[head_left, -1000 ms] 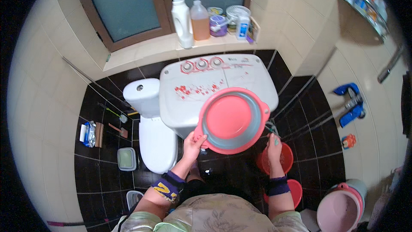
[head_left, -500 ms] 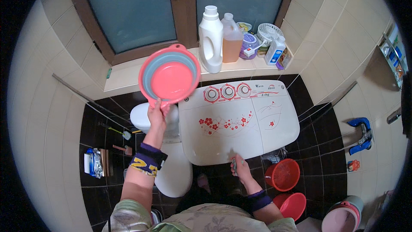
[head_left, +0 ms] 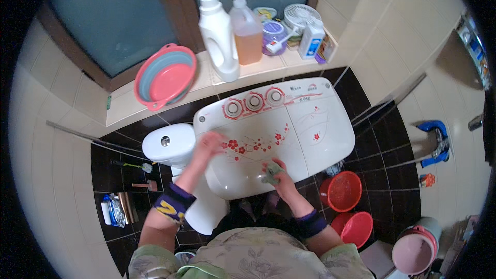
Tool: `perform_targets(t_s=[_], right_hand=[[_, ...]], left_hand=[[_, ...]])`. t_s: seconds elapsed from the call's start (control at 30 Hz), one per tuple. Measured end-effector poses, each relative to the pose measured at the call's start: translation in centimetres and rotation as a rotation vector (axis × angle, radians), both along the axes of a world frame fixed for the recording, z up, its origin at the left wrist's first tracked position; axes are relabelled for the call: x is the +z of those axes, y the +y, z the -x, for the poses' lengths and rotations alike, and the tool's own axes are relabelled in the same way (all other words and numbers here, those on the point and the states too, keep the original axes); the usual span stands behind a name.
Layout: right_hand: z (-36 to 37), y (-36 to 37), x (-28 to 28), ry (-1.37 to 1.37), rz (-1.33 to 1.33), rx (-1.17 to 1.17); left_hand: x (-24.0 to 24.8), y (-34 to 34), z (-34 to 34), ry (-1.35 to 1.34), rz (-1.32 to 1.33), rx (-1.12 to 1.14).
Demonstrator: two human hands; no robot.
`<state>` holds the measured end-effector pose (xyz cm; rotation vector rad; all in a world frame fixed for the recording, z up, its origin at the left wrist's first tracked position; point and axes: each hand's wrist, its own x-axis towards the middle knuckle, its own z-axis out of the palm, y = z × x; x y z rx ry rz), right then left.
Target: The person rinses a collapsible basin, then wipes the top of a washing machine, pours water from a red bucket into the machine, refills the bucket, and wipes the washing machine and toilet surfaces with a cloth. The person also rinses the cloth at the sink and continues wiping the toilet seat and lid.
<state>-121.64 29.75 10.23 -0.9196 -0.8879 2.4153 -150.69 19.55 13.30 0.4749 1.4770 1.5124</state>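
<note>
My left hand (head_left: 208, 145) is over the left part of a white washing machine lid (head_left: 258, 170) with red flowers. Its fingers are smeared by motion, and I see nothing in them. My right hand (head_left: 281, 176) is closed on a crumpled grey-green cloth (head_left: 270, 172) above the front of the lid. A pink and grey collapsible basin (head_left: 168, 83) rests on the windowsill (head_left: 204, 78), left of a white detergent bottle (head_left: 219, 41).
Beside the white bottle stand a jug of amber liquid (head_left: 248, 36), a small fan (head_left: 302, 16) and a white-blue bottle (head_left: 312, 40). A toilet (head_left: 166, 142) adjoins the machine's left side. Red buckets (head_left: 341, 191) stand at its right, below a blue-handled tap (head_left: 435, 143).
The basin has gone from my left hand to the windowsill. That hand has drawn back over the machine lid. My right hand has risen with the cloth, and the view has shifted.
</note>
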Motion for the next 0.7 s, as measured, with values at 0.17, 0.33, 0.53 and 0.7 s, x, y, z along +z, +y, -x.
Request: perform_targets(t_s=[0.17,0.33,0.53,0.7], right_hand=[[2.7,1.2,0.8,0.086,-0.069,0.034],[0.0,2.2,-0.1,-0.077,-0.278,0.162],[-2.9,2.3,0.2,-0.205,0.076,0.130],[-3.3,3.5,0.4,-0.382,0.152,0.033]], left_hand=[[-2.6,1.5,-12.2,0.084,0.054,-0.321],[-2.9,2.2,-11.9,0.238,0.123,-0.270],[-2.3,2.5,-12.6,-0.094,0.022,-0.146],[-2.8,4.4,-14.0,-0.003,0.094,-0.090]])
